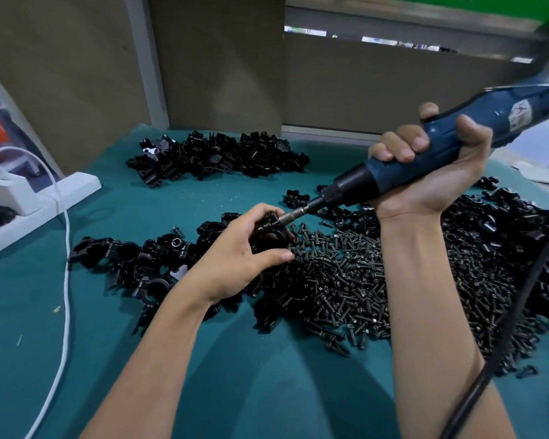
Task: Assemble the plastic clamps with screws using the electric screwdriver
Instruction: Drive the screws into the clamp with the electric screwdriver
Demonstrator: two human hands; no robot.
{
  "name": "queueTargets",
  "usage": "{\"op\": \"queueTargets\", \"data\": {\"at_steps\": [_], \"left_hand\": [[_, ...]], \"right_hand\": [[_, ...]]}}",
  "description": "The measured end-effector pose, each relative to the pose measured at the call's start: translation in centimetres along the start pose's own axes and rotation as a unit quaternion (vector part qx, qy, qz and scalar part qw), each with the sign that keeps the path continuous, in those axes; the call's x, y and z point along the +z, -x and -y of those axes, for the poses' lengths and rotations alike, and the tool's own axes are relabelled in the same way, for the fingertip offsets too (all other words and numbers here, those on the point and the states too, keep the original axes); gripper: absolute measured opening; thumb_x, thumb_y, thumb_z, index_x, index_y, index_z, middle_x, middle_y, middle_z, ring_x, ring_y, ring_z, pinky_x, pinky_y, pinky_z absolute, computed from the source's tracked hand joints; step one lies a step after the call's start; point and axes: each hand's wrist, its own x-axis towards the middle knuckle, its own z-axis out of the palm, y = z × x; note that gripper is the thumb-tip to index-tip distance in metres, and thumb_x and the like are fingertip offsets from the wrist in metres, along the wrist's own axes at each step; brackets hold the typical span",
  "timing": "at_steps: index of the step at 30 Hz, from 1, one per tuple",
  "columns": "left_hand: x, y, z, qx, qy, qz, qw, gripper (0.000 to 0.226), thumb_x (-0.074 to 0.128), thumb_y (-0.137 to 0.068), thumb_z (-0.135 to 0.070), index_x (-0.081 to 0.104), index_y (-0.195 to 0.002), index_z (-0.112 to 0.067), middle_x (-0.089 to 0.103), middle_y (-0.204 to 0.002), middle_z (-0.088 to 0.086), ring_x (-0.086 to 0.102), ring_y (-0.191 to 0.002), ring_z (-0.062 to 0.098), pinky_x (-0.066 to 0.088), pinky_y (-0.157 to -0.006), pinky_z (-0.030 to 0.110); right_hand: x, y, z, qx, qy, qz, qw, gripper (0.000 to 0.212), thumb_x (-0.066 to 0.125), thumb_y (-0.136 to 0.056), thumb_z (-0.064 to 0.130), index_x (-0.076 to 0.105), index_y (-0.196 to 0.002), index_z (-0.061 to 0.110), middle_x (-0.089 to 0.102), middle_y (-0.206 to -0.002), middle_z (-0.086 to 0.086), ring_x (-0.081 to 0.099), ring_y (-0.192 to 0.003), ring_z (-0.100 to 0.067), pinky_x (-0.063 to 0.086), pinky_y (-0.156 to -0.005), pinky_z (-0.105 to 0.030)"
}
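The clamp [273, 236] is just left of the frame's middle, lifted slightly above the teal cloth [76, 327]. The left hand [241, 255] grips it, fingers curled over its top and far side, thumb pressed to its near face. The bit of the electric screwdriver [355, 183] meets the clamp from two o'clock. It seems seated in a screw head, though that screw is too small and dark to make out. The right hand [425, 175] wraps the blue body in a full fist.

The step looks like driving the screw home. To do it well, the bit should be in line with the screw and the push steady along that line. The left hand should brace the clamp against twisting, fingertips clear of the bit. Plastic threads probably strip easily, so the trigger should be released once the parts pull tight.

The clamp is glossy black plastic with a round bore partly showing under the fingers; the rest is hidden.

A heap of loose screws [346, 280] spreads at four o'clock from it. Clamp pieces [130, 258] lie at nine o'clock, and another heap [216, 156] lies at twelve o'clock across the cloth. More pieces [504, 236] lie at three o'clock beyond the right forearm. The tool's black cord [504, 331] trails at five o'clock. A white power strip [70, 188] with a cable [65, 280] sits at nine o'clock, at the cloth's edge.
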Motion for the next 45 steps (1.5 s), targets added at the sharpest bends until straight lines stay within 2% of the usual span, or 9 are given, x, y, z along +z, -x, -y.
{"op": "queueTargets", "data": {"at_steps": [2,6,13,19,23,30,36,41,45], "left_hand": [[0.1,0.0,0.0,-0.001,-0.004,0.001,1.000,0.035,0.075,-0.084,-0.008,0.059,-0.107,-0.029,0.070,-0.105,0.000,0.068,-0.105,0.023,0.049,-0.101,0.049],[0.0,0.0,0.1,0.000,-0.009,0.001,1.000,0.032,0.075,-0.085,-0.009,0.060,-0.106,-0.029,0.069,-0.107,0.003,0.067,-0.105,0.025,0.049,-0.101,0.051],[0.0,0.0,0.1,-0.010,-0.014,-0.005,1.000,0.033,0.076,-0.084,-0.012,0.060,-0.104,-0.033,0.069,-0.105,0.002,0.068,-0.104,0.022,0.050,-0.100,0.047],[-0.3,-0.1,0.1,-0.016,-0.015,-0.014,1.000,0.032,0.075,-0.085,-0.010,0.058,-0.109,-0.024,0.069,-0.107,0.009,0.067,-0.104,0.025,0.050,-0.100,0.049],[-0.2,-0.1,0.2,-0.020,-0.007,-0.021,1.000,0.032,0.075,-0.085,-0.007,0.059,-0.109,-0.022,0.071,-0.103,0.006,0.069,-0.101,0.022,0.051,-0.099,0.049],[-0.1,-0.2,0.2,-0.019,0.001,-0.027,0.999,0.032,0.075,-0.084,-0.006,0.059,-0.107,-0.023,0.072,-0.101,0.004,0.070,-0.099,0.021,0.053,-0.097,0.046],[-0.1,-0.2,0.3,-0.013,-0.007,-0.025,1.000,0.032,0.075,-0.085,-0.008,0.059,-0.107,-0.024,0.072,-0.098,0.000,0.070,-0.095,0.015,0.055,-0.092,0.034],[0.0,-0.2,0.2,-0.010,-0.012,-0.023,1.000,0.030,0.074,-0.086,-0.008,0.059,-0.107,-0.024,0.073,-0.099,-0.003,0.069,-0.096,0.011,0.054,-0.091,0.029],[0.0,-0.2,0.3,-0.009,-0.018,-0.023,1.000,0.028,0.074,-0.086,-0.012,0.058,-0.104,-0.027,0.071,-0.101,-0.005,0.068,-0.097,0.011,0.053,-0.094,0.035]], "right_hand": [[0.1,0.2,-0.7,-0.024,-0.035,0.023,0.999,0.021,0.041,-0.077,0.032,0.049,-0.078,0.013,0.043,-0.047,0.005,0.040,-0.038,-0.010,0.035,-0.044,-0.020],[0.5,0.3,-0.9,-0.029,-0.034,0.025,0.999,0.021,0.042,-0.075,0.032,0.049,-0.077,0.013,0.043,-0.048,0.006,0.040,-0.038,-0.010,0.035,-0.045,-0.021],[0.5,0.0,-1.1,-0.026,-0.031,-0.023,0.999,0.018,0.047,-0.072,0.031,0.050,-0.073,0.013,0.043,-0.049,0.005,0.039,-0.039,-0.010,0.035,-0.045,-0.020],[0.4,-0.2,-1.8,-0.026,-0.029,-0.086,0.996,0.016,0.052,-0.067,0.030,0.049,-0.069,0.014,0.043,-0.051,0.005,0.038,-0.040,-0.011,0.035,-0.045,-0.021],[0.2,-0.3,-2.0,-0.024,-0.029,-0.115,0.993,0.017,0.055,-0.065,0.029,0.049,-0.069,0.013,0.042,-0.052,0.005,0.037,-0.041,-0.012,0.035,-0.046,-0.021],[0.3,-0.4,-2.1,-0.024,-0.031,-0.119,0.992,0.017,0.055,-0.064,0.029,0.049,-0.068,0.013,0.043,-0.052,0.005,0.038,-0.041,-0.012,0.035,-0.046,-0.021],[0.4,-0.4,-2.1,-0.022,-0.031,-0.129,0.991,0.017,0.056,-0.064,0.029,0.049,-0.067,0.014,0.043,-0.052,0.005,0.038,-0.040,-0.012,0.035,-0.046,-0.021],[0.4,-0.3,-2.1,-0.021,-0.029,-0.128,0.991,0.017,0.056,-0.063,0.029,0.050,-0.066,0.013,0.044,-0.051,0.005,0.039,-0.040,-0.012,0.035,-0.046,-0.021],[0.5,-0.3,-2.1,-0.023,-0.028,-0.127,0.991,0.017,0.057,-0.063,0.028,0.049,-0.067,0.013,0.044,-0.051,0.005,0.039,-0.040,-0.012,0.036,-0.046,-0.021]]}}
